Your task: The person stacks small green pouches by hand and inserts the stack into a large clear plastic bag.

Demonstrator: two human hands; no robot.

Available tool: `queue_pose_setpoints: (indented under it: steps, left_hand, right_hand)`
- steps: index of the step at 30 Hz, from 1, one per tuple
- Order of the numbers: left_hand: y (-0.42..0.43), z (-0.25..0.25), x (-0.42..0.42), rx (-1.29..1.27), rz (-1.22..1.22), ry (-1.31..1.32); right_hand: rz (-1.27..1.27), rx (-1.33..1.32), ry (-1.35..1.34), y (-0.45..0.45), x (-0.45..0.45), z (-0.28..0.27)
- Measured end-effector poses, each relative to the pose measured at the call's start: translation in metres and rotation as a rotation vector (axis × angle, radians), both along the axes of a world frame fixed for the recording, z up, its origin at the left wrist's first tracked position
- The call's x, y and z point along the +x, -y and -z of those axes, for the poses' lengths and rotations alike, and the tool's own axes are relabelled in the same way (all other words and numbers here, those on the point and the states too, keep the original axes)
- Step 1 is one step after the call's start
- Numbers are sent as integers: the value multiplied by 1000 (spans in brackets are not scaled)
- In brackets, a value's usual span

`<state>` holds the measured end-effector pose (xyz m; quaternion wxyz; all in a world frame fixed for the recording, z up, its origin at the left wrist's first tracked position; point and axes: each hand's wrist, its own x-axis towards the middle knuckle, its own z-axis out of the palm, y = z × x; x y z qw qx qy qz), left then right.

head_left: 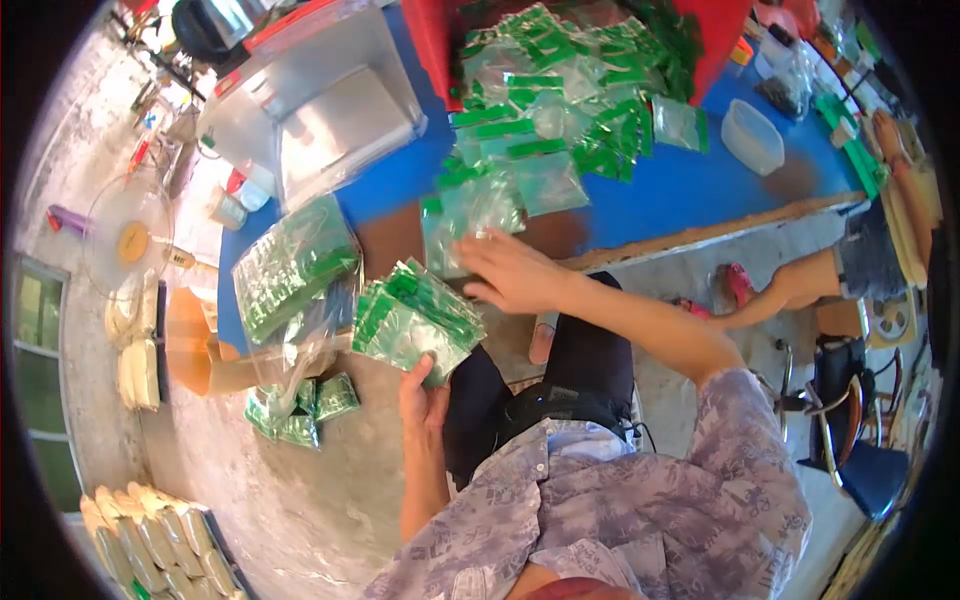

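My left hand is closed around a fanned stack of green-and-clear plastic packets, thumb on top, held in front of the table edge. My right hand is stretched out with its fingers apart. Its fingertips reach the near edge of a clear packet at the front of the table. Behind it, a large loose heap of similar green packets spills out of a red container. To the left, a clear bag packed with green packets sits at the table's corner.
The blue table holds a clear plastic bin at back left and a small translucent tub at right. More packets lie low on the left. Another person's arm and leg show at right, near a dark chair.
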<state>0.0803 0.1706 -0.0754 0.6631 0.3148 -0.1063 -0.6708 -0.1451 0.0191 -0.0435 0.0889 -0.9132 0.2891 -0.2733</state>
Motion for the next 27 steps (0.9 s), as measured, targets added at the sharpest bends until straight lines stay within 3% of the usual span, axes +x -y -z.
queue_pose_setpoints:
  steps: [3, 4, 7, 10, 13, 22, 27]
  left_hand:
    - [7, 6, 1, 55, 72, 26]
    - [9, 2, -3, 48, 71, 14]
    - [11, 9, -6, 46, 63, 12]
    - [10, 8, -6, 17, 71, 2]
    - [7, 11, -4, -7, 46, -12]
    - [9, -17, 1, -3, 28, 84]
    - [9, -20, -5, 46, 2, 67]
  right_hand:
    - [-234, 306, 128, -21, -1, -10]
    - [-175, 402, 101, -18, -2, -9]
    - [85, 299, 294, -12, -6, -17]
    - [119, 65, -42, -2, -14, -9]
    - [87, 170, -117, -6, -18, -10]
    - [47, 60, -200, -30, 2, -21]
    - [-113, 273, 12, -28, 7, -8]
